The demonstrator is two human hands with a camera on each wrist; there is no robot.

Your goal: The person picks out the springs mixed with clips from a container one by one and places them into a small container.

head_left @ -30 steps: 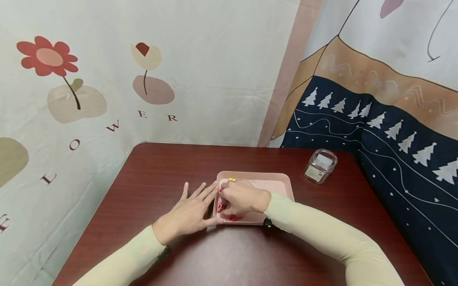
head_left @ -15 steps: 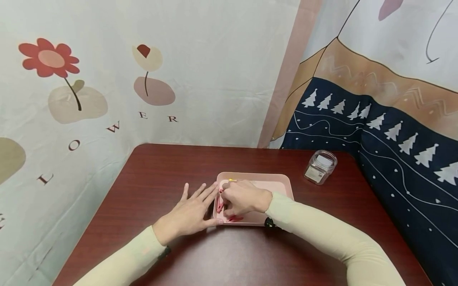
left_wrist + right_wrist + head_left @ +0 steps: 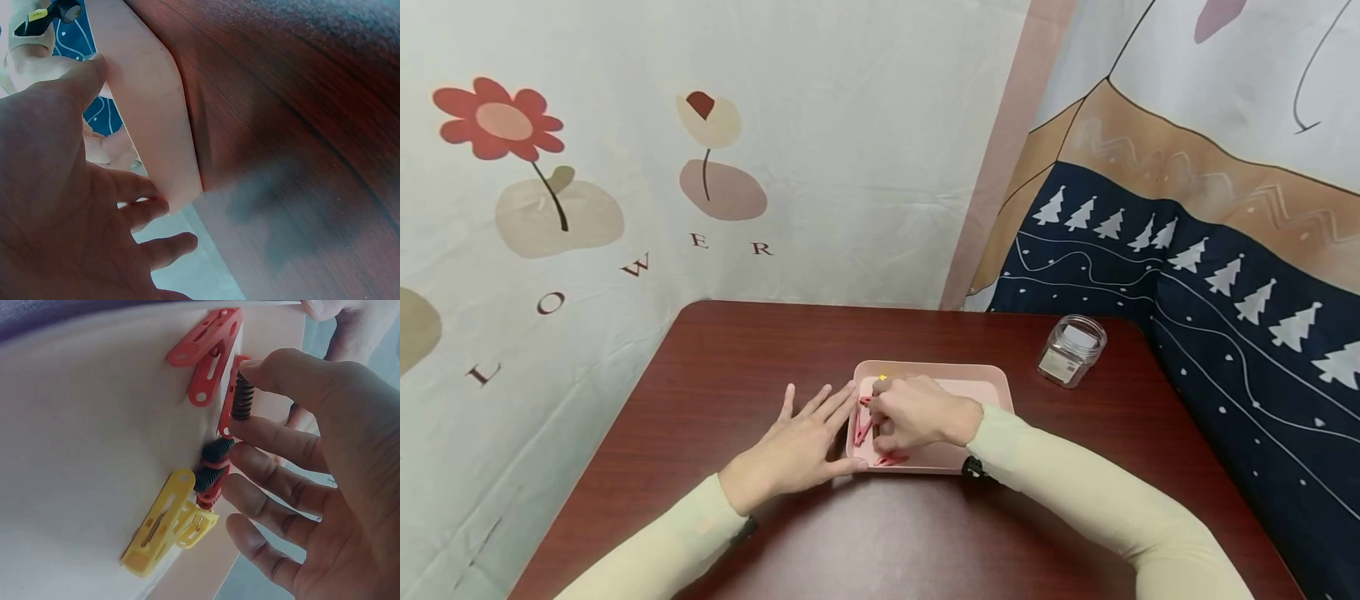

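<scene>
With thumb and index finger, my right hand (image 3: 921,410) pinches a dark coil spring (image 3: 243,400) over the left part of a pink tray (image 3: 973,390). Below it in the right wrist view lie red clothespins (image 3: 215,356), two more dark springs (image 3: 217,450) and yellow clothespins (image 3: 157,525), all inside the tray. The head view hides the pinched spring behind the hand. My left hand (image 3: 797,450) has its fingers spread, fingertips and thumb touching the tray's left end; the left wrist view shows them against the outer wall.
A clear jar (image 3: 1072,350) with a label stands at the table's back right, well apart from the tray. The dark red tabletop (image 3: 760,350) ends at a patterned cloth backdrop behind and to the right.
My right hand has shifted slightly right, and more of the red clothespins shows at the tray's left end. My left hand has stayed in place.
</scene>
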